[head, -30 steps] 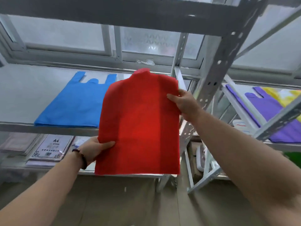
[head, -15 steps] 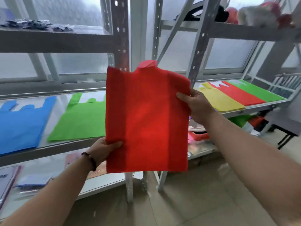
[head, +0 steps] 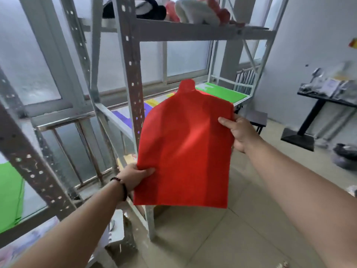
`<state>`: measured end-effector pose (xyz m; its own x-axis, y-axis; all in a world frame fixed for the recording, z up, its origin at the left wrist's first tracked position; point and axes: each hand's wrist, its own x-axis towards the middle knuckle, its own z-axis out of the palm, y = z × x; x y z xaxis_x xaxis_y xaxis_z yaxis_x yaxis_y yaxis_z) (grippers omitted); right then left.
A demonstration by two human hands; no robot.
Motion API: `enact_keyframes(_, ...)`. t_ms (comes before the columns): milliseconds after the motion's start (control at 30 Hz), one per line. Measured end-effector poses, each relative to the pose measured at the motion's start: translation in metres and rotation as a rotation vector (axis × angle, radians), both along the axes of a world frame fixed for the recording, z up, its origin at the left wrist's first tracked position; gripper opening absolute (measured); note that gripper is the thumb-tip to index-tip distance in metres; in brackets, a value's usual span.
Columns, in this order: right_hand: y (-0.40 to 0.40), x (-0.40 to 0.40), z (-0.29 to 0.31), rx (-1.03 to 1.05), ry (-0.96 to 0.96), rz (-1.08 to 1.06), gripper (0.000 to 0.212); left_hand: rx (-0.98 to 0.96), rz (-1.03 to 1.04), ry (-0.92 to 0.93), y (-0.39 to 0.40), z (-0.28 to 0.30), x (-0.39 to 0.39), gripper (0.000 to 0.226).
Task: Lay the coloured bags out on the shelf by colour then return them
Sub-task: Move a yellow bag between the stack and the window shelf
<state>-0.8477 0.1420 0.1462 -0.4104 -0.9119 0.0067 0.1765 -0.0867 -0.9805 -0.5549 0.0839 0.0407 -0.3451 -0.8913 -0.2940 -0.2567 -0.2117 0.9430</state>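
I hold a flat red bag point(head: 185, 147) upright in front of me, its handle end up. My left hand point(head: 136, 176) pinches its lower left edge and my right hand point(head: 238, 132) grips its upper right edge. Behind it runs the metal shelf point(head: 123, 123), seen end-on. On that shelf lie a purple bag point(head: 120, 115), a yellow bag point(head: 152, 102) and, at the far end, a green bag point(head: 222, 91); the held bag hides what lies between them. Another green bag point(head: 9, 192) lies on the shelf at the far left.
A perforated steel upright point(head: 131, 74) stands just left of the red bag. Soft toys point(head: 193, 12) sit on the top shelf. A black pedestal table point(head: 316, 105) with packets stands at the right, near a dark stool point(head: 257, 118). The floor is tiled.
The view has swung right along the shelving, so the far shelf end and the room's right side now show. Both hands keep the same hold on the red bag.
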Motion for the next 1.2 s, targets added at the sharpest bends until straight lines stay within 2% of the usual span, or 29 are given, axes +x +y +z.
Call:
enact_keyframes(200,-0.054,-0.059,-0.001,0.085,-0.052,-0.114,0.017,0.034,-0.104,0.004,-0.076,0.0,-0.07,0.004)
enact_keyframes(300,-0.08,-0.09,-0.002,0.12,-0.055,-0.163,0.016,0.053,-0.13,0.03,-0.112,-0.001,-0.103,0.011)
enact_keyframes(500,-0.115,-0.155,-0.024,0.176,-0.044,-0.197,0.014,0.105,-0.198,0.01,-0.156,-0.013,-0.17,0.01)
enact_keyframes(567,-0.127,-0.181,-0.03,0.193,-0.032,-0.172,0.015,0.129,-0.202,0.001,-0.168,-0.017,-0.195,0.016)
enact_keyframes(800,-0.184,-0.3,-0.044,0.214,-0.02,-0.093,0.02,0.136,-0.194,-0.025,-0.218,-0.02,-0.304,0.016)
enact_keyframes(1000,-0.252,-0.414,-0.028,0.233,0.037,0.061,0.03,0.176,-0.035,0.043,-0.251,-0.015,-0.407,0.01)
enact_keyframes(1200,-0.341,-0.481,-0.016,0.239,0.077,0.237,0.027,0.198,0.091,0.093,-0.29,-0.013,-0.472,0.006)
